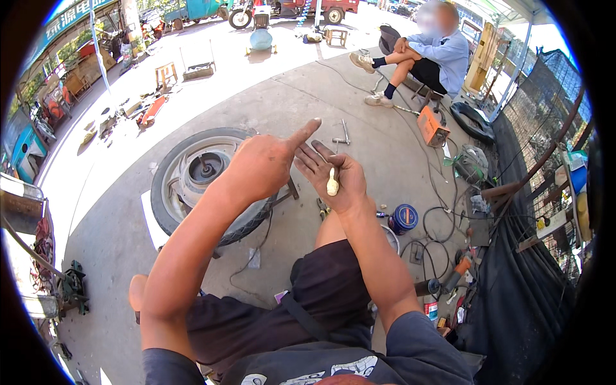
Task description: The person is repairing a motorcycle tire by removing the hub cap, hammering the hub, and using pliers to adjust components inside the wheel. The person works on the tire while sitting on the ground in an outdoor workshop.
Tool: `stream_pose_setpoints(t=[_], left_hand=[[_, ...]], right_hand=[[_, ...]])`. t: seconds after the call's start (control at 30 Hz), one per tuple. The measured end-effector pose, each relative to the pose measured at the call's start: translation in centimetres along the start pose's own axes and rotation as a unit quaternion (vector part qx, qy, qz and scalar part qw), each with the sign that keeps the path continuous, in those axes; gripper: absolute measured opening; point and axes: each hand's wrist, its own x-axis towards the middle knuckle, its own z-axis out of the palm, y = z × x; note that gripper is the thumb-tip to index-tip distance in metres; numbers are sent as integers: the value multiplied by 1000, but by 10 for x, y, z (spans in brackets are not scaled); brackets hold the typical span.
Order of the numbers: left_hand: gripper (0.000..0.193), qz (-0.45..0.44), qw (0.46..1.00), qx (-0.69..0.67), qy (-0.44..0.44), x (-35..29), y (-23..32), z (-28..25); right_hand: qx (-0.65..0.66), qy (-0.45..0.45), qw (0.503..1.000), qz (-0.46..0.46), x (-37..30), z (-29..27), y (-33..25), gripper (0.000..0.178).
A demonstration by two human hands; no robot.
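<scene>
My right hand (346, 183) is turned palm up with its fingers extended, and a pale yellow dollop that looks like grease (332, 184) rests on it. Beside it, my left hand (266, 160) stretches out a dark-smudged index finger close to the right fingertips. Its other fingers curl under and are partly hidden; nothing shows in them. Below and beyond my left forearm lies a wheel with a black tyre (168, 204), its hub (206, 168) facing up with a shaft at the centre. To the right of my right forearm stands a blue tub (403, 218).
Past my hands, a metal T-shaped wrench (344, 135) lies on the concrete. At the right are an orange machine (434, 126), cables, an angle grinder (458, 273) and black netting (532, 269). A seated person (436, 54) is at the upper right. Small wooden stools (165, 75) stand farther off.
</scene>
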Motion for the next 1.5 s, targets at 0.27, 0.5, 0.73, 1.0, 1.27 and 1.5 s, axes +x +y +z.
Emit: stream_pose_setpoints(t=[0.27,0.5,0.73,1.0,1.27,1.5], left_hand=[[81,23,999,27,-19,-7,-12,20],[82,21,999,33,-28,-11,-9,25],[72,-19,999,-43,2,-14,-10,31],[53,-229,811,-538,23,-50,-23,68],[43,-370,596,-711,54,-85,-19,126],[40,-369,600,-705,84,-87,-18,114]], right_hand=[[77,-55,995,20,3,15,6,65],[74,-22,997,5,2,21,3,62],[-30,-4,1000,-7,2,11,0,63],[-660,41,727,-188,-18,-9,-16,50],[-707,-26,640,-301,-5,51,-11,45],[-702,20,662,-263,26,16,12,41]])
